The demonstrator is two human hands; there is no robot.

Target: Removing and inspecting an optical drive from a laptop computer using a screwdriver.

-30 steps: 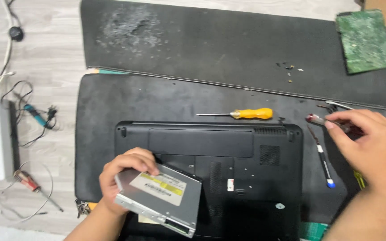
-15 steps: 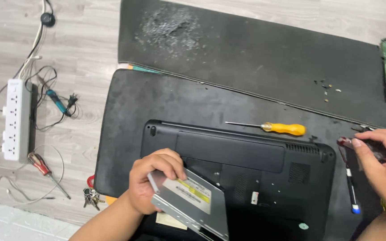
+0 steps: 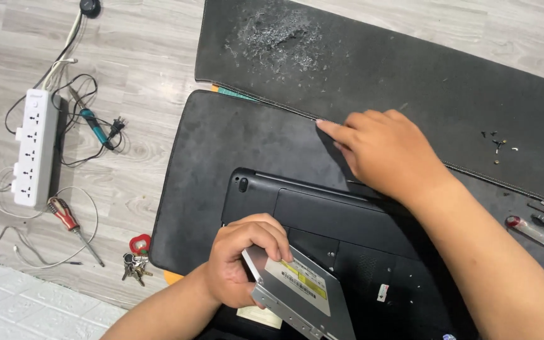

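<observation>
A black laptop (image 3: 322, 214) lies bottom up on a dark mat (image 3: 221, 164). My left hand (image 3: 247, 258) grips a silver optical drive (image 3: 303, 289) by its near corner, over the laptop's front left. My right hand (image 3: 385, 151) reaches across the laptop's far edge, knuckles up, with its fingertips at the seam between the two mats. It hides whatever lies under its palm, and I cannot tell whether it holds anything.
A second dark mat (image 3: 379, 63) with grey dust lies farther back, small screws (image 3: 498, 145) on it. On the wood floor at left are a white power strip (image 3: 33, 148), a blue soldering iron (image 3: 96, 126), a red-handled screwdriver (image 3: 64, 214) and keys (image 3: 135, 264). A clear-handled tool (image 3: 533, 232) lies at right.
My right hand has left the tools at the right and swung left over the laptop's far edge, covering the spot where the yellow screwdriver lay. My left hand keeps hold of the drive.
</observation>
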